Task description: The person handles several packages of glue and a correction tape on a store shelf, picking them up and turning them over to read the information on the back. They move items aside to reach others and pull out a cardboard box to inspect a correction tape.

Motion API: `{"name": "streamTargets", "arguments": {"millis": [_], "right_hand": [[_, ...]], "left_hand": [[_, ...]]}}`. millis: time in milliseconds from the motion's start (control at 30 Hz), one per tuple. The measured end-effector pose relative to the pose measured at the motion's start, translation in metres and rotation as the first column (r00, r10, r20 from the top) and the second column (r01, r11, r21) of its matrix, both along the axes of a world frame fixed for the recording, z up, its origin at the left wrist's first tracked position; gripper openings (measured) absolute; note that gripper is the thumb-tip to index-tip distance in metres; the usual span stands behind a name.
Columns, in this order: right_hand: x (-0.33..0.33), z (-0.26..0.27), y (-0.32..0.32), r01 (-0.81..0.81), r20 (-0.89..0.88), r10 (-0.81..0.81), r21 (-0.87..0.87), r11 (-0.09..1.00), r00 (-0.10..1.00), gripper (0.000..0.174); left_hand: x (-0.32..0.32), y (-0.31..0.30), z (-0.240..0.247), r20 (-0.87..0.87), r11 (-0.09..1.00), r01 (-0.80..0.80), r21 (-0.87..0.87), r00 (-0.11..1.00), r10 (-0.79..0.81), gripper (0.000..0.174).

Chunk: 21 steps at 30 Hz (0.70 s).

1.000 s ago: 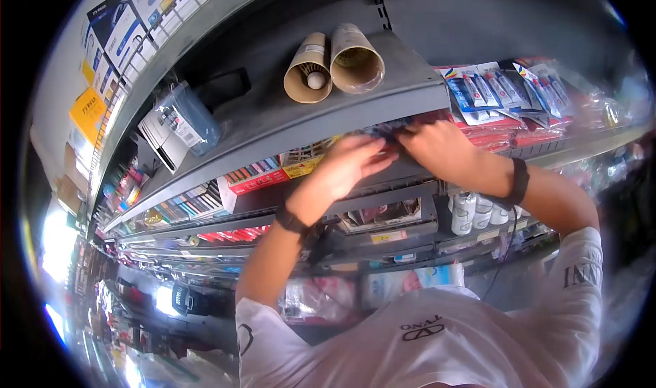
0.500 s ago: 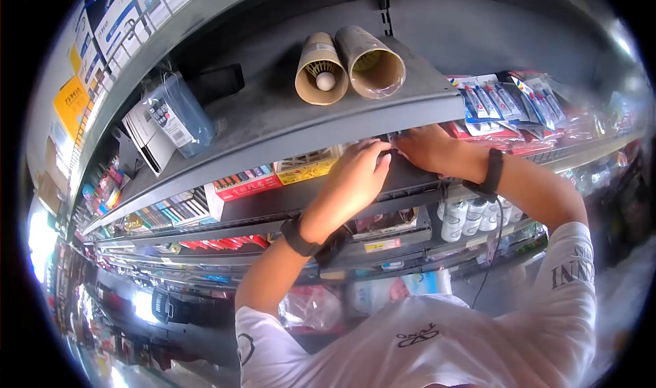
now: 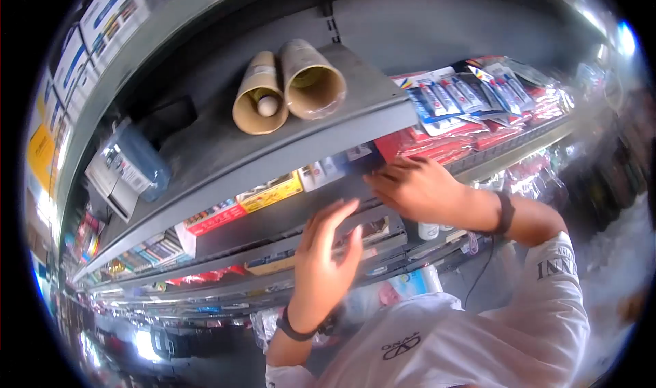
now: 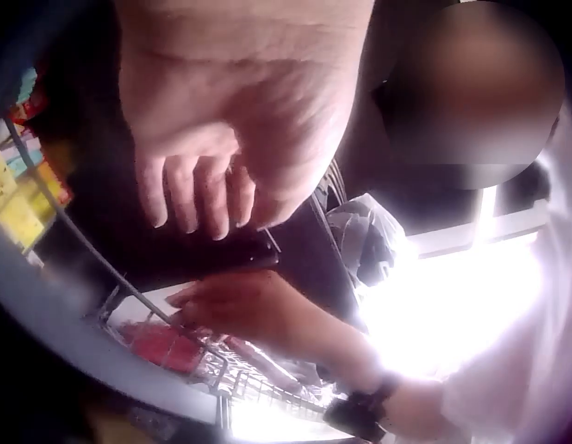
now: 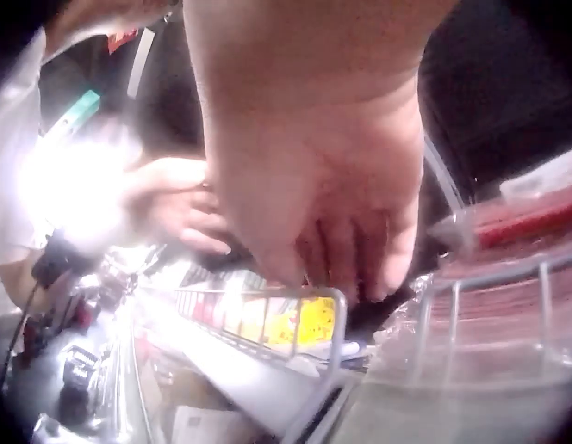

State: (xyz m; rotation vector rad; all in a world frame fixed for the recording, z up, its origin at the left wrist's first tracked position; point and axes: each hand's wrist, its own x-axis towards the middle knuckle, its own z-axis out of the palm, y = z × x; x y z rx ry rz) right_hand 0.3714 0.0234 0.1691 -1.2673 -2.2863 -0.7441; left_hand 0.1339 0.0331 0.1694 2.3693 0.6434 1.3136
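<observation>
My left hand [image 3: 321, 272] is held in front of the lower shelf, fingers spread a little and thumb apart, with nothing in it. In the left wrist view its fingers hang loosely bent. My right hand [image 3: 427, 190] hovers palm down at that shelf's front, just below the red plastic-wrapped packets [image 3: 437, 149]; no object shows in its grasp. In the right wrist view its loosely bent fingers are near a wire rail [image 5: 340, 324]. Under the upper shelf stand a yellow box [image 3: 272, 191] and a white-and-blue box [image 3: 321, 173], left of the right hand.
Two cardboard tubes, one with a shuttlecock [image 3: 268, 106] at its mouth, lie on the upper shelf [image 3: 321, 136]. Carded glue-like tubes [image 3: 451, 95] lie over the red packets. A blue translucent container [image 3: 140, 159] stands at left. Lower shelves with goods run below the hands.
Both hands have parted and come out from beneath the upper shelf's edge. The left hand dropped toward the body with its fingers opening out. The head view has turned rightward.
</observation>
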Motion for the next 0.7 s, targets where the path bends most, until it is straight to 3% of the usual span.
{"name": "streamTargets", "arguments": {"millis": [67, 133, 233, 300, 333, 367, 433, 467, 533, 567, 633, 700], "right_hand": [[0.001, 0.019, -0.044, 0.023, -0.095, -0.016, 0.081, 0.996, 0.995, 0.035], [0.012, 0.051, -0.089, 0.016, -0.104, 0.004, 0.188, 0.982, 0.995, 0.039], [0.031, 0.079, -0.144, 0.006, -0.169, 0.054, 0.333, 0.943, 0.984, 0.037], [0.044, 0.079, -0.169, -0.006, -0.218, 0.1, 0.396, 0.918, 0.971, 0.036], [0.051, 0.077, -0.178, -0.007, -0.244, 0.122, 0.426, 0.904, 0.962, 0.035], [0.057, 0.074, -0.187, -0.002, -0.271, 0.137, 0.445, 0.895, 0.953, 0.035], [0.07, 0.066, -0.199, 0.012, -0.322, 0.16, 0.473, 0.881, 0.933, 0.033], [0.076, 0.063, -0.204, 0.018, -0.339, 0.168, 0.483, 0.875, 0.926, 0.032], [0.087, 0.055, -0.212, 0.037, -0.37, 0.172, 0.495, 0.868, 0.913, 0.031], [0.092, 0.051, -0.216, 0.045, -0.384, 0.177, 0.502, 0.863, 0.906, 0.03], [0.102, 0.044, -0.221, 0.056, -0.413, 0.187, 0.511, 0.858, 0.891, 0.029], [0.11, 0.038, -0.224, 0.067, -0.44, 0.2, 0.521, 0.851, 0.876, 0.028]], "left_hand": [[-0.001, -0.014, 0.001, 0.101, 0.999, 0.001, 0.044, 0.995, -0.005, 0.039], [-0.01, -0.032, 0.021, -0.057, 0.963, -0.011, 0.269, 0.998, 0.027, 0.047], [-0.001, -0.049, 0.054, -0.011, 0.928, 0.063, 0.368, 0.998, -0.064, 0.028], [0.007, -0.06, 0.062, -0.041, 0.927, 0.033, 0.374, 0.999, -0.018, 0.018], [0.011, -0.065, 0.066, -0.057, 0.926, 0.017, 0.377, 0.998, 0.004, 0.016], [0.008, -0.062, 0.074, -0.134, 0.86, 0.011, 0.51, 0.989, 0.066, 0.024], [0.021, -0.073, 0.085, -0.166, 0.874, 0.042, 0.485, 0.985, 0.044, 0.025], [0.035, -0.089, 0.086, -0.115, 0.944, 0.07, 0.323, 0.993, -0.034, 0.015], [0.062, -0.083, 0.086, -0.011, 0.847, 0.192, 0.495, 0.977, -0.215, 0.031], [0.08, -0.056, 0.088, -0.007, 0.601, 0.212, 0.771, 0.946, -0.325, 0.055], [0.099, -0.047, 0.085, -0.049, 0.392, 0.211, 0.895, 0.922, -0.384, 0.075], [0.101, -0.059, 0.083, -0.081, 0.566, 0.257, 0.783, 0.945, -0.318, 0.069]]}}
